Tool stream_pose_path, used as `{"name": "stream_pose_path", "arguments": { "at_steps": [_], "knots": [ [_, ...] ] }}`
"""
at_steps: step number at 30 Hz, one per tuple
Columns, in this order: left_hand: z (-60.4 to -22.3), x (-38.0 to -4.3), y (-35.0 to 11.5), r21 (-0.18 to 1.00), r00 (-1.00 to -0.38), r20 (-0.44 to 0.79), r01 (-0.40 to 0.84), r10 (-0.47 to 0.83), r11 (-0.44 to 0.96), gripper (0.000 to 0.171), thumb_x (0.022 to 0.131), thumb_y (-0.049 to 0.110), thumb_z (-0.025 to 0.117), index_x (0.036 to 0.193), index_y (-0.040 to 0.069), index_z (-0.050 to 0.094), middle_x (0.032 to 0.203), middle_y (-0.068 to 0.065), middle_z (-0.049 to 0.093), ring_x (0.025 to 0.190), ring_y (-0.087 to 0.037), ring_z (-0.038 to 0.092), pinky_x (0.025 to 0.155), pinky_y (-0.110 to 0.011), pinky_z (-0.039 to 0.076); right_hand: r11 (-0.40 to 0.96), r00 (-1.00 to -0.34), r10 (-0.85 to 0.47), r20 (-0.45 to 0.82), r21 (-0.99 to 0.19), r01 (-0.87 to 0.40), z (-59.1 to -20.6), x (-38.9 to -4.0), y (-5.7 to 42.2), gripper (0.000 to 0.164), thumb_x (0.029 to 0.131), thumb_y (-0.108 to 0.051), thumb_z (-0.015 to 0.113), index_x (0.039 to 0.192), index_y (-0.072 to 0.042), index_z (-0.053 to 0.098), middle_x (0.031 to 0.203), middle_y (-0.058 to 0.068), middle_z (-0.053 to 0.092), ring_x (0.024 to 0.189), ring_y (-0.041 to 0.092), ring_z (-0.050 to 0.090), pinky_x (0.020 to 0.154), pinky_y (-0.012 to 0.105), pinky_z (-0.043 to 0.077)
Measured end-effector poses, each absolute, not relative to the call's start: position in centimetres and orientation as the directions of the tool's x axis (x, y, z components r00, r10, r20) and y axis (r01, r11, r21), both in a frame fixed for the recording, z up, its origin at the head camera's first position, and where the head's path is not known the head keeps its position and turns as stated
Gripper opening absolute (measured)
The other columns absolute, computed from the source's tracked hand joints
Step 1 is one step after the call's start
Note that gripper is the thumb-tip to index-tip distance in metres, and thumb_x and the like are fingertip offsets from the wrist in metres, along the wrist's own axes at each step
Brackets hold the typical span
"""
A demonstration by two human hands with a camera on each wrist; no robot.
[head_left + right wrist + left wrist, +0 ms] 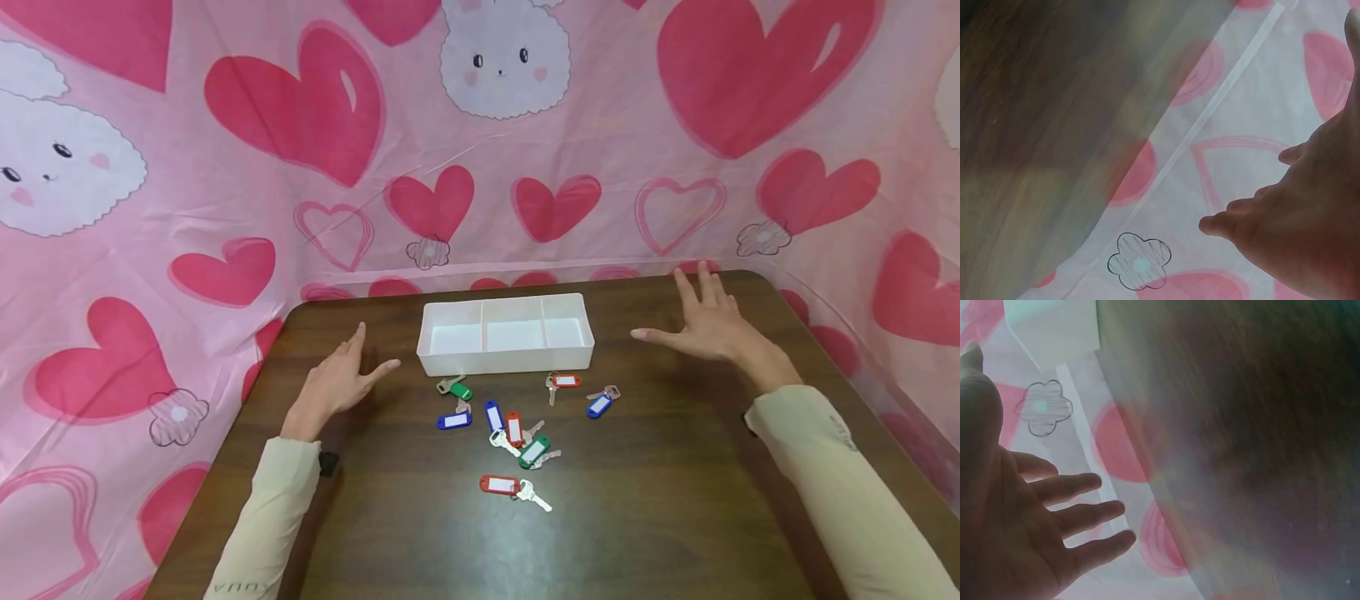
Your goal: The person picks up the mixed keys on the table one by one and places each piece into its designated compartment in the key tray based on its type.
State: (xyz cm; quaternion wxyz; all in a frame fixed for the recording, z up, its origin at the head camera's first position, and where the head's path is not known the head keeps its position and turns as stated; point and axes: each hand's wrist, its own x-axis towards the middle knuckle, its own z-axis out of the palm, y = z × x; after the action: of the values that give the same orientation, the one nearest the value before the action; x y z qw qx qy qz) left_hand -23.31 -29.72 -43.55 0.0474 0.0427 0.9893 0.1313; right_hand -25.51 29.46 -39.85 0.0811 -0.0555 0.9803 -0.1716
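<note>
My left hand hovers over the left side of the table, fingers spread and holding nothing. Over on the right, my right hand is also spread and holds nothing. Between them at the back stands a white tray with three compartments. Several keys with coloured tags lie in front of it: a green tag, blue tags such as this blue tag, and red tags including a red tag nearest me. A second green tag lies in the middle cluster beside a silver key.
The dark wooden table has rounded back corners. A pink curtain printed with hearts and white animal faces hangs behind it and along both sides. At the right of the scatter lie a red tag and a blue tag, each with a key.
</note>
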Motion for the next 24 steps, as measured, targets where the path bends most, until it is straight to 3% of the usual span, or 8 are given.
{"name": "stream_pose_path", "arguments": {
  "at_steps": [7, 13, 19, 24],
  "knots": [
    [-43.2, -22.7, -29.2, 0.309, -0.986, -0.115, 0.081, 0.122, 0.948, 0.122, 0.089, 0.091, 0.039, 0.169, 0.008, 0.001, 0.168, -0.029, 0.032, 0.148, -0.051, 0.045, 0.116, -0.069, 0.041, 0.924, -0.979, -0.162, -0.125, -0.367, -0.106, -39.6, -25.6, 28.9, 0.135, 0.085, -0.084, 0.060, 0.166, -0.010, -0.020, 0.171, 0.026, -0.028, 0.158, 0.057, -0.015, 0.122, 0.080, 0.004],
    [-43.1, -22.3, -28.9, 0.332, -0.984, -0.107, 0.098, 0.141, 0.938, 0.117, 0.091, 0.088, 0.043, 0.170, 0.008, 0.010, 0.169, -0.026, 0.032, 0.150, -0.050, 0.043, 0.116, -0.069, 0.040, 0.921, -0.974, -0.194, -0.117, -0.363, -0.140, -39.3, -25.6, 28.4, 0.135, 0.086, -0.083, 0.061, 0.166, -0.006, -0.016, 0.174, 0.027, -0.014, 0.161, 0.055, -0.003, 0.124, 0.078, 0.008],
    [-42.9, -22.0, -28.7, 0.361, -0.983, -0.092, 0.114, 0.157, 0.926, 0.113, 0.091, 0.086, 0.047, 0.168, 0.007, 0.020, 0.168, -0.024, 0.036, 0.150, -0.049, 0.044, 0.117, -0.069, 0.040, 0.917, -0.973, -0.202, -0.111, -0.371, -0.148, -39.3, -25.7, 27.9, 0.133, 0.086, -0.083, 0.060, 0.167, -0.007, -0.013, 0.175, 0.028, -0.009, 0.161, 0.054, -0.001, 0.125, 0.077, 0.009],
    [-42.8, -21.7, -28.5, 0.397, -0.983, -0.089, 0.113, 0.161, 0.911, 0.101, 0.095, 0.078, 0.053, 0.163, 0.007, 0.030, 0.161, -0.023, 0.049, 0.143, -0.046, 0.054, 0.113, -0.068, 0.046, 0.889, -0.969, -0.232, -0.085, -0.423, -0.176, -39.3, -25.7, 27.4, 0.130, 0.088, -0.078, 0.064, 0.168, -0.010, -0.012, 0.176, 0.028, -0.002, 0.163, 0.050, -0.003, 0.126, 0.077, 0.008]
  ]
}}
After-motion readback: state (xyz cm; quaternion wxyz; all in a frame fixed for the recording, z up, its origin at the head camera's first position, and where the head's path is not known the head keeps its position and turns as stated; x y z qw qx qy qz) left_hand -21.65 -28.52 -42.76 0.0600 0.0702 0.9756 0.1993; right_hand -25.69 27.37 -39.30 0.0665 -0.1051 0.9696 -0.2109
